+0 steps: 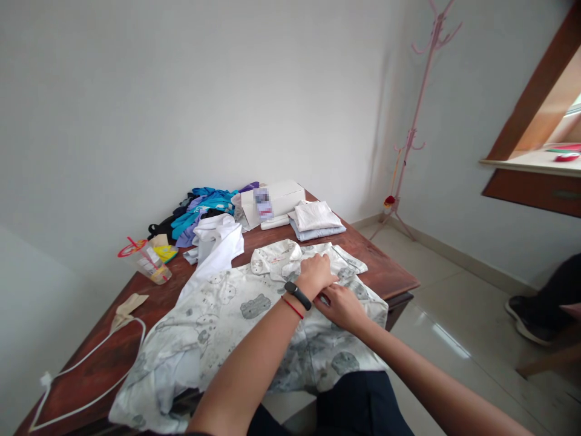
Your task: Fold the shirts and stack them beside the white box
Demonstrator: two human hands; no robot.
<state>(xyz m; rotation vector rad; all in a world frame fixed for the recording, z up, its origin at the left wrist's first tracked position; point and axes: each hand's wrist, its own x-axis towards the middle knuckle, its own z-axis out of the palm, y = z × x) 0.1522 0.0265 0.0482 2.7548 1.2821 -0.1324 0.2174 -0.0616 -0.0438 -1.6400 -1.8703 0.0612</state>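
Note:
A white collared shirt (236,315) with grey cartoon prints lies spread over the table, its lower edge hanging over the front. My left hand (315,272), with a black band at its wrist, rests on the shirt's right half just beside the collar. Its fingers are curled on the fabric, their tips mostly hidden. Just below and touching it, my right hand (342,307) also has bent fingers gathered on the shirt cloth. One short sleeve (351,259) reaches out at the far right.
The dark red wooden table (385,275) holds folded clothes (318,219), a white box (285,197), a heap of clothes (204,209), a plastic cup (152,263) and a white cable (86,418). A pink coat rack (417,109) stands in the corner. Someone's shoe (526,321) shows at right.

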